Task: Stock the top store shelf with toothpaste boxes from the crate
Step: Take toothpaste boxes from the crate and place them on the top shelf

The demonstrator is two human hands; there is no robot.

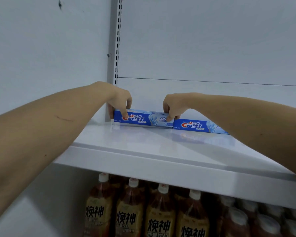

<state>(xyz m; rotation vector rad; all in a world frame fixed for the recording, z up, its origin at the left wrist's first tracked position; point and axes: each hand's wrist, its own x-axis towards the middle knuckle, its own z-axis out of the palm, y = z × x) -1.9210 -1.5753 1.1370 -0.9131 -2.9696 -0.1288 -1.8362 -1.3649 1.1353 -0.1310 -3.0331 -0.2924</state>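
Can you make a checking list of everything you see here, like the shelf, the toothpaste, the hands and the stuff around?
Surface: white top shelf, glossy, mostly bare at the front.
Job's things: left toothpaste box stands on its long edge at the shelf's back left corner; second toothpaste box stands just to its right, end to end. Crate not in view.
Clutter: nothing seen.
Grips: left hand pinches the left box's left end; right hand pinches its right end.
Cables: nothing seen.
Surroundings: white back panel, slotted upright, brown drink bottles with white caps on the shelf below.
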